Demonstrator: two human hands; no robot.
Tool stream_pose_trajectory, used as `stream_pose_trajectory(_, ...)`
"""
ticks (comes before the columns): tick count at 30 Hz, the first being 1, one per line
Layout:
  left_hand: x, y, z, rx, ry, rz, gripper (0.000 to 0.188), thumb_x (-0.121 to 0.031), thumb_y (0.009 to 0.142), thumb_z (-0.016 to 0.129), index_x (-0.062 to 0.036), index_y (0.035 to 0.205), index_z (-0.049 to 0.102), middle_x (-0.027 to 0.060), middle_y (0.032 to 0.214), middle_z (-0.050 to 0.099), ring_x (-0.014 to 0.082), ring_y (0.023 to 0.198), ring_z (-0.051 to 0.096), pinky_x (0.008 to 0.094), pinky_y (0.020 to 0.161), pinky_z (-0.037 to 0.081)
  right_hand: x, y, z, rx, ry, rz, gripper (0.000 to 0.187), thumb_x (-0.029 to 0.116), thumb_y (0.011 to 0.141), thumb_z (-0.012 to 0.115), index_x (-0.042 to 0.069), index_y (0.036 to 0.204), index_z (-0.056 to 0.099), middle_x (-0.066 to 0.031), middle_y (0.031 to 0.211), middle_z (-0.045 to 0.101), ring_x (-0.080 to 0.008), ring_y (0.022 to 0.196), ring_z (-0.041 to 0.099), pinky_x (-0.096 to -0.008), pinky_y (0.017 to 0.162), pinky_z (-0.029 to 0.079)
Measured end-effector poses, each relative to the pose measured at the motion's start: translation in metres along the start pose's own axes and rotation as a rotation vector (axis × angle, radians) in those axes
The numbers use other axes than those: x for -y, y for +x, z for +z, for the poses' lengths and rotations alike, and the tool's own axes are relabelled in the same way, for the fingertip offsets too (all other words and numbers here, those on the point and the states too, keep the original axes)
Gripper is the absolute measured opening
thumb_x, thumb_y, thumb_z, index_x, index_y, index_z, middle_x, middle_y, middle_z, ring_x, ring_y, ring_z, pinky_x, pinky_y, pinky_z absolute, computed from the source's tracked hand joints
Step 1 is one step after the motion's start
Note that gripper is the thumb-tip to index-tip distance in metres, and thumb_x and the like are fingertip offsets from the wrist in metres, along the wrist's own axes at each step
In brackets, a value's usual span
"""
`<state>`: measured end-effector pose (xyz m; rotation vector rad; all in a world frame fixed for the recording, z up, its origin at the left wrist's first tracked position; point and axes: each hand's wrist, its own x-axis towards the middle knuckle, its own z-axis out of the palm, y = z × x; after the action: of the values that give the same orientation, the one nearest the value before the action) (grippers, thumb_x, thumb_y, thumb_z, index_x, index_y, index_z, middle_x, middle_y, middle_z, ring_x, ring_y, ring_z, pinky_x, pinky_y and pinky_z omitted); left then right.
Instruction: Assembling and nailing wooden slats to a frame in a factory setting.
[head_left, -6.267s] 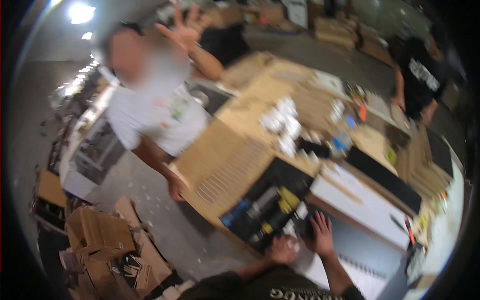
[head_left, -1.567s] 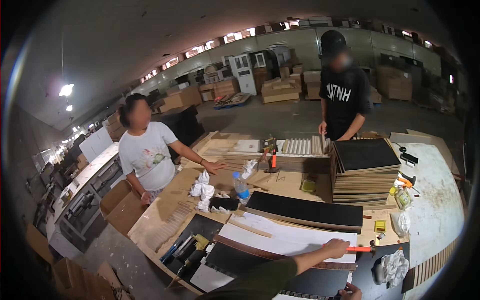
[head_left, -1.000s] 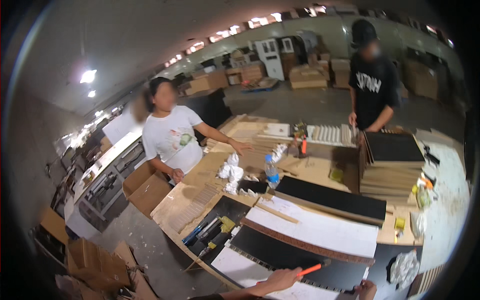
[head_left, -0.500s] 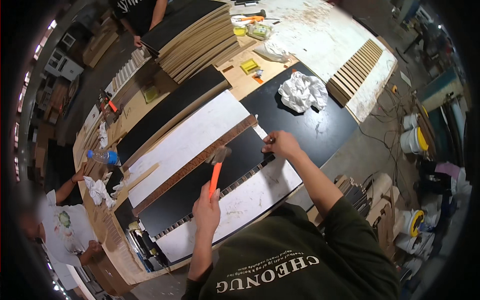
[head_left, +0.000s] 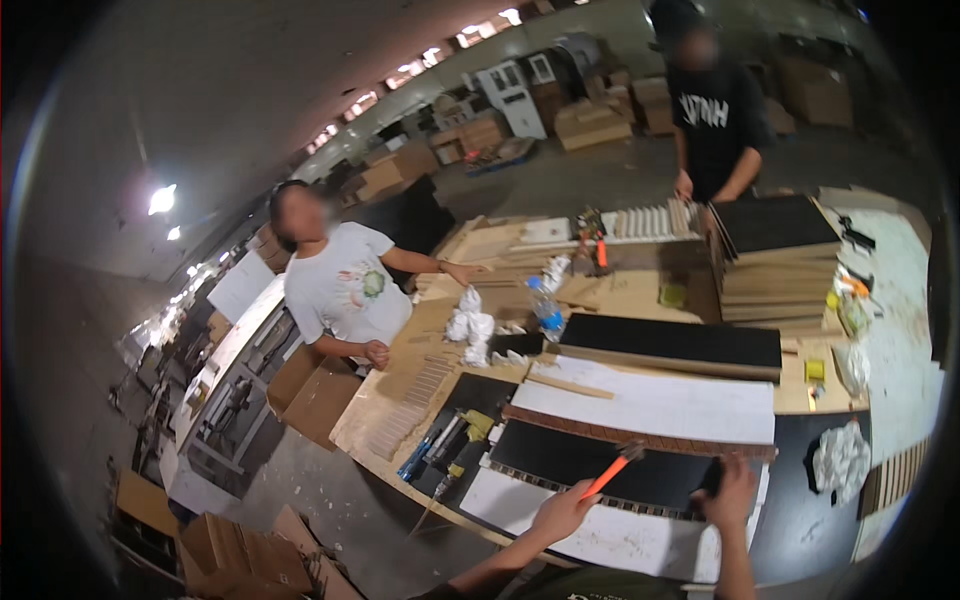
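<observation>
My left hand [head_left: 562, 515] is closed round the orange handle of a hammer [head_left: 608, 476], whose metal head hangs over a long black panel [head_left: 590, 460]. A brown patterned strip [head_left: 640, 432] runs along the panel's far edge, and a row of small dark blocks [head_left: 560, 487] follows its near edge. Near the panel's right end is my right hand [head_left: 733, 500], its fingers bent and its thumb toward the panel. A dark patch shows between thumb and fingers, but I cannot make out what it is. White boards [head_left: 620, 537] lie along the near side.
Behind the panel sit a black-topped board stack [head_left: 670, 345], a water bottle [head_left: 545, 310] and crumpled white paper [head_left: 470, 325]. Blue and yellow-green air tools [head_left: 450, 440] lie left. Crumpled white wrapping [head_left: 840, 460] rests right. Two people [head_left: 345, 285] [head_left: 715, 130] stand across the table.
My view has swung up and left, bringing both co-workers and the room behind into sight. The hammer remains in my left hand, and my right hand stays near the panel's right end.
</observation>
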<state>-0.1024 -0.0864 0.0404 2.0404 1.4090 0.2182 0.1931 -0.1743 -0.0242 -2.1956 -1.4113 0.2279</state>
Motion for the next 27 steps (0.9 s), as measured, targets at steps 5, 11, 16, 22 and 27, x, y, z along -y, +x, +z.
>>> stream_pose_trajectory(5, 0.046, -0.021, -0.017, -0.264, -0.02, -0.087, 0.043, -0.041, 0.094, 0.048, -0.0141, 0.127, 0.046, 0.0201, 0.086, 0.065, 0.0428, 0.08, 0.062, 0.051, 0.067, 0.048, 0.088, 0.053, 0.066, 0.331, -0.078, -0.232, 0.095, 0.066, 0.082, 0.042, -0.002, 0.146, 0.021, -0.0208, 0.152, 0.019, -0.0382, 0.143, 0.006, -0.0547, 0.114, 0.002)
stream_pose_trajectory(11, 0.094, -0.007, 0.016, -0.167, 0.043, -0.349, 0.042, -0.041, 0.095, 0.044, -0.0106, 0.125, 0.045, 0.0213, 0.073, 0.064, 0.0439, 0.071, 0.062, 0.0548, 0.062, 0.048, 0.126, 0.076, 0.087, 0.34, -0.061, -0.303, 0.088, 0.055, 0.082, 0.052, 0.0, 0.145, 0.023, -0.022, 0.151, 0.021, -0.0388, 0.142, 0.009, -0.0545, 0.114, 0.006)
stream_pose_trajectory(16, 0.055, -0.014, -0.012, -0.246, -0.044, -0.264, 0.038, -0.038, 0.096, 0.043, -0.0101, 0.122, 0.046, 0.0211, 0.072, 0.063, 0.0438, 0.069, 0.062, 0.0555, 0.06, 0.047, 0.122, 0.074, 0.091, 0.277, 0.006, -0.296, 0.084, 0.049, 0.08, 0.057, 0.002, 0.143, 0.028, -0.0233, 0.148, 0.027, -0.041, 0.141, 0.016, -0.0563, 0.113, 0.01)
stream_pose_trajectory(22, 0.087, 0.0, 0.004, -0.259, 0.054, -0.245, 0.037, -0.038, 0.096, 0.043, -0.0099, 0.12, 0.047, 0.0213, 0.07, 0.063, 0.0442, 0.067, 0.061, 0.0558, 0.059, 0.047, 0.118, 0.072, 0.099, 0.245, 0.003, -0.332, 0.079, 0.047, 0.078, 0.059, 0.002, 0.139, 0.034, -0.0231, 0.145, 0.031, -0.0422, 0.139, 0.02, -0.058, 0.112, 0.012)
stream_pose_trajectory(27, 0.069, -0.008, -0.022, -0.408, 0.079, -0.253, 0.035, -0.036, 0.094, 0.047, -0.0093, 0.116, 0.049, 0.0217, 0.067, 0.062, 0.0451, 0.064, 0.061, 0.0563, 0.058, 0.046, 0.116, 0.072, 0.093, 0.206, 0.0, -0.31, 0.075, 0.045, 0.078, 0.06, 0.004, 0.137, 0.037, -0.0191, 0.143, 0.035, -0.0397, 0.138, 0.022, -0.0557, 0.112, 0.015)
